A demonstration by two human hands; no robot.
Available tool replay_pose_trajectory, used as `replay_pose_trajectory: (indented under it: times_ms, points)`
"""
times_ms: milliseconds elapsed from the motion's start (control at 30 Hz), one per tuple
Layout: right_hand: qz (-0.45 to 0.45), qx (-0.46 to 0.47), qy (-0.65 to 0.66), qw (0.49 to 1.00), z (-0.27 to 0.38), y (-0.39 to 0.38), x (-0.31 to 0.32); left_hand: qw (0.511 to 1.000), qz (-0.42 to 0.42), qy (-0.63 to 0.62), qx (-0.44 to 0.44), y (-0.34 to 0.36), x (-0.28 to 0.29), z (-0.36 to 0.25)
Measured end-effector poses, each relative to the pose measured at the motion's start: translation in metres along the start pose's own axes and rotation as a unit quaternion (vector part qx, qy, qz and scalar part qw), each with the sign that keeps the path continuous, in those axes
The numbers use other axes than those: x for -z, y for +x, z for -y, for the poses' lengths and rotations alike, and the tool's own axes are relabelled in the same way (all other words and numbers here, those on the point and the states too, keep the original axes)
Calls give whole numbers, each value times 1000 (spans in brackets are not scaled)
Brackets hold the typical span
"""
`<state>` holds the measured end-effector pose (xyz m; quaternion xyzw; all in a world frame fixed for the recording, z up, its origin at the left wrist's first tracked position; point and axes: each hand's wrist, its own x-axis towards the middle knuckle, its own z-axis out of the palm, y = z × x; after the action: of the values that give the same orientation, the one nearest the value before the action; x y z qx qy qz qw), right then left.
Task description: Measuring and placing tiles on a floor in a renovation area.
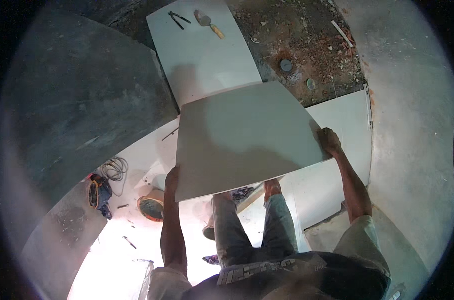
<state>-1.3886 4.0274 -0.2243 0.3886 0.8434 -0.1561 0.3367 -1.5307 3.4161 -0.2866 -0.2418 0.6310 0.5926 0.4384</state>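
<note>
A large pale floor tile [242, 135] is held up in front of my legs, gripped by its two side edges. My left hand [172, 181] is closed on its left edge near the near corner. On the right edge my right hand [329, 142] is closed, with its fingers curled over the rim. The fingers beneath the tile are hidden. Below and beyond it, a laid white tile [212, 60] carries a pair of pincers [178, 20] and a trowel [209, 23] with a yellowish handle.
Rubble-strewn bare ground [307, 45] with a round grey pipe end [285, 65] lies at the far right. Grey walls [77, 90] rise on both sides. At the left are a coiled cable [115, 169], a dark tool bag [100, 194] and a bucket [151, 207]. White tiles [332, 185] cover the floor at right.
</note>
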Motion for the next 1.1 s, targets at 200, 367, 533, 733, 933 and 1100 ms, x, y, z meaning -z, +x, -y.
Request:
replay_pose_trajectory:
  times_ms: [200, 367, 533, 733, 933, 1100]
  points:
    - [-40, 89, 78, 992, 14, 68, -6, 981, -76, 102, -143, 71, 1, 29]
    - [-56, 76, 157, 983, 16, 104, -24, 993, -59, -89, -55, 87, -25, 16]
    - [-93, 77, 103, 987, 11, 149, -53, 987, -93, -111, -68, 114, -63, -20]
    - [-243, 272, 175, 915, 16, 180, -98, 987, -128, -81, -50, 154, -50, 26]
    - [-114, 187, 212, 953, 21, 196, -123, 977, -121, -159, -77, 196, -31, 80]
    - [-160, 272, 235, 919, 37, 208, -159, 977, -144, -62, -143, 222, -13, 107]
